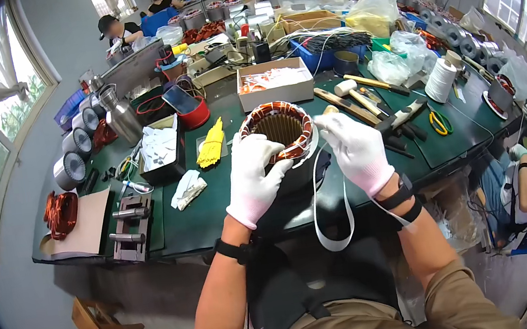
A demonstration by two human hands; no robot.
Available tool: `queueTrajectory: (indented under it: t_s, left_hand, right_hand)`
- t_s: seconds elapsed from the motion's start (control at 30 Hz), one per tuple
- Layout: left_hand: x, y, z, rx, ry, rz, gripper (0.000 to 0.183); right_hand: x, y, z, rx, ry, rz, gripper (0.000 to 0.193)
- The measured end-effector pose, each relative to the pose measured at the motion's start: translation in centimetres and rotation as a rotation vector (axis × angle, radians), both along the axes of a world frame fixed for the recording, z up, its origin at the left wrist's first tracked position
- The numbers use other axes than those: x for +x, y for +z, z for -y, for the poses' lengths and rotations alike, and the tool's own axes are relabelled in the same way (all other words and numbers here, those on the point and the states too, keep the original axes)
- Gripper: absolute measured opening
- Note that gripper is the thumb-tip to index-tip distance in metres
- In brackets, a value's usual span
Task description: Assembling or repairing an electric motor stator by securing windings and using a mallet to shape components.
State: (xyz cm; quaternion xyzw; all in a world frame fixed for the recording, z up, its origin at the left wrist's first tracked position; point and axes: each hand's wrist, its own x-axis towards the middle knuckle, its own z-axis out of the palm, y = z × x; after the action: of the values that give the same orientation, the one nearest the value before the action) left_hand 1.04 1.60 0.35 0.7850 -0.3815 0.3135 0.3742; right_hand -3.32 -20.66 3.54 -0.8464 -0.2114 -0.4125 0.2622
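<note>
A motor stator (305,123) stands upright at the table's near edge, its copper winding ring bound with white tape. My left hand (256,175), in a white glove, grips the ring's near left side, thumb along the front. Beside its right rim, my gloved right hand (360,154) is closed in a pinch on a narrow white lacing tape (336,246). The tape hangs in a long loop below the table edge, between my hands. My right fingertips partly hide where it meets the winding.
Behind the stator is an open box (277,97) of white and red pieces. Yellow sleeves (211,145) and a white glove (187,190) lie left; mallets, green-handled scissors (439,122) and a thread cone (441,80) right. A metal fixture (129,227) stands near left. Other people work farther off.
</note>
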Motion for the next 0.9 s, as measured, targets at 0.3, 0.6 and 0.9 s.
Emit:
queueTrajectory:
  t_s: [0.3,0.6,0.9]
  left_hand:
    - [0.0,0.5,0.7,0.042,0.059,0.028,0.024]
    - [-0.5,0.4,1.9,0.016,0.092,0.032,0.016]
    - [0.0,0.8,1.0,0.061,0.052,-0.006,0.019]
  right_hand:
    - [-6.7,-5.8,0.2,-0.092,0.197,-0.359,0.009]
    - [-8.2,-3.9,-5.4,0.02,0.32,-0.341,0.009]
    - [-7.9,-0.7,-4.0,0.483,0.484,-0.882,0.017]
